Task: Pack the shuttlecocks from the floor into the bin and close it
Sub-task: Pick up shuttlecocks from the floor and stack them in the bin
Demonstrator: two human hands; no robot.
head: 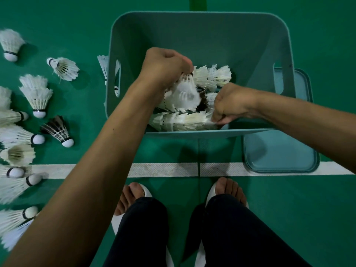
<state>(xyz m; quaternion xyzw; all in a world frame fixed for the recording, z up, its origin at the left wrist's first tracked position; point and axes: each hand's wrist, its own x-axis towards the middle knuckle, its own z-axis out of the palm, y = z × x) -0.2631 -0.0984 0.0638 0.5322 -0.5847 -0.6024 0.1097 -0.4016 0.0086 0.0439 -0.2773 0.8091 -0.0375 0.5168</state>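
Green court floor [327, 218] fills the frame, crossed low of centre by a white line [163, 169]. Upper centre stands the open teal bin [192, 31], with a handle slot in each side wall. Its lid [279, 151] lies flat on the floor at the lower right of the bin, one edge over the white line.

Both hands reach into the bin. The left hand [165, 68] is closed around the cork end of a white shuttlecock [185, 93], feathers hanging down and blurred, above the packed shuttlecocks [183, 122] lying in rows on the bin's bottom. The right hand [231, 103] is curled by the near wall, its fingertips down on the feathers of the nearest row; whether it pinches one I cannot tell.

Along the left edge of the frame, loose shuttlecocks [36, 95] are scattered on the floor, among them a dark-feathered one [57, 130]. Another [103, 64] stands just beside the bin's left wall.

At the bottom, two feet in white sandals [134, 193] and dark trouser legs show.
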